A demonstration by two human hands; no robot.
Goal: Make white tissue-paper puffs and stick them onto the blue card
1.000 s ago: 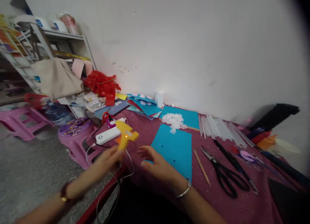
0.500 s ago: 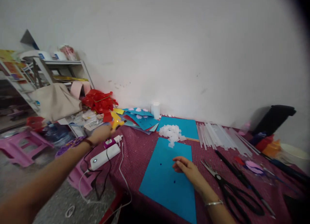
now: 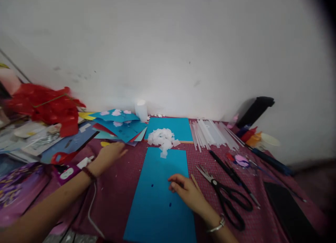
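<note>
My left hand (image 3: 110, 157) is over the left part of the table, its fingers around a yellow glue gun (image 3: 105, 144), mostly hidden behind the hand. My right hand (image 3: 185, 190) hovers over the right side of a blue sheet (image 3: 157, 215), fingers loosely curled and apart, with nothing visible in them. Two small dark spots (image 3: 152, 185) show on the sheet. Past its far edge lies a pile of small white squares (image 3: 161, 137), partly on a second blue sheet (image 3: 181, 127). Black-handled scissors (image 3: 223, 194) lie open to the right of my right hand.
Translucent glue sticks (image 3: 214, 132) lie at the back right, near black pens (image 3: 225, 167). Coloured sheets (image 3: 123, 127) with pale pink pieces and a white cylinder (image 3: 141, 110) stand by the wall. A red plastic bag (image 3: 49, 103) and a white cable (image 3: 93, 215) are at left.
The view has turned right. My left hand has moved rightwards over the table with the yellow glue gun. My right hand stays over the blue sheet, fingers still loosely curled.
</note>
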